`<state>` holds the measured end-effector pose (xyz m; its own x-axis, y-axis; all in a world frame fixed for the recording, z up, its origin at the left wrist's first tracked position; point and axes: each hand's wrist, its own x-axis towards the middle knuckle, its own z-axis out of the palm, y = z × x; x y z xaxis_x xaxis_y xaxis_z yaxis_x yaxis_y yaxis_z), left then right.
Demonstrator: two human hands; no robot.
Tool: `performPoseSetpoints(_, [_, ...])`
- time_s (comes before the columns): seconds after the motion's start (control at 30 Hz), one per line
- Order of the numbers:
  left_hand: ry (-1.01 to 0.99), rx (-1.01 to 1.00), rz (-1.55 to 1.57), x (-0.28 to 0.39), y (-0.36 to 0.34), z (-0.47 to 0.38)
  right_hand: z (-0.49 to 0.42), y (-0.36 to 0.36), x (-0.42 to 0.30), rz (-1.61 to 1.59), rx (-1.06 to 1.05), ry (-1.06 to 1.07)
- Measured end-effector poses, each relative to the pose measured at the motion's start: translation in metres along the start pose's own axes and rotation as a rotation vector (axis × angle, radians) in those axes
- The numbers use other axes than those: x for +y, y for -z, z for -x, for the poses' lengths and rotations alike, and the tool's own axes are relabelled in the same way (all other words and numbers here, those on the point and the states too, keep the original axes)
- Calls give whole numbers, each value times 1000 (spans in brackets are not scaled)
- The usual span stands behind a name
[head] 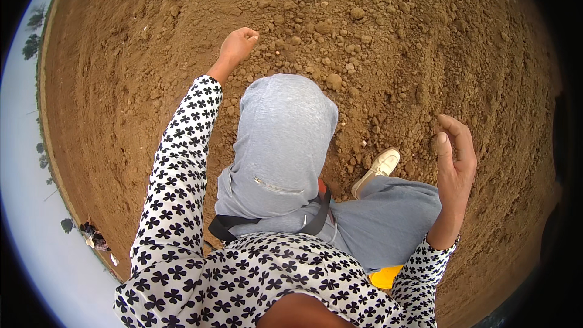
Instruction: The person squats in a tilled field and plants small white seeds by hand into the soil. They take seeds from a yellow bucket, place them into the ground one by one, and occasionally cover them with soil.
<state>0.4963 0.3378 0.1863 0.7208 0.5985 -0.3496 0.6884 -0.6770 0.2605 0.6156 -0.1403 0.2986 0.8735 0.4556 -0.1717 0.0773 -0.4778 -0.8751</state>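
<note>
My left hand (pixel 239 46) is held out over the loose brown soil (pixel 309 18), thumb and fingertips pinched together. Nothing shows between them, though the inside of the hand is hidden. A small pale speck (pixel 278 53) lies on the ground just right of it. On the other side, my right hand (pixel 457 164) is raised beside my bent leg, fingers curved and thumb apart from them. I see nothing in it. Between the hands is my knee in grey trousers (pixel 287 114), with a zip across the cloth.
Clods (pixel 334 82) and stones are scattered over the ground. My cream shoe (pixel 385 162) rests on the soil. Part of a yellow object (pixel 386 277) shows beneath my right leg. A black strap (pixel 321 218) crosses my lap. Far left, people (pixel 95 239) are at the field's edge near trees.
</note>
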Motion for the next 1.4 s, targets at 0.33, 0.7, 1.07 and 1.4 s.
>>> performPoseSetpoints(0.33, [-115,-211,-401,-32,-103,-22,-27,-16,15,114,-135,-161])
performPoseSetpoints(0.7, [-89,-196,-551,-32,-129,-36,-39,-27,13,164,-210,-154])
performPoseSetpoints(1.07, [217,-375,1368,34,-25,8,-17,-11,-4,129,-172,-16])
performPoseSetpoints(1.4, [-212,-343,1464,138,82,79,25,11,0,77,-17,113])
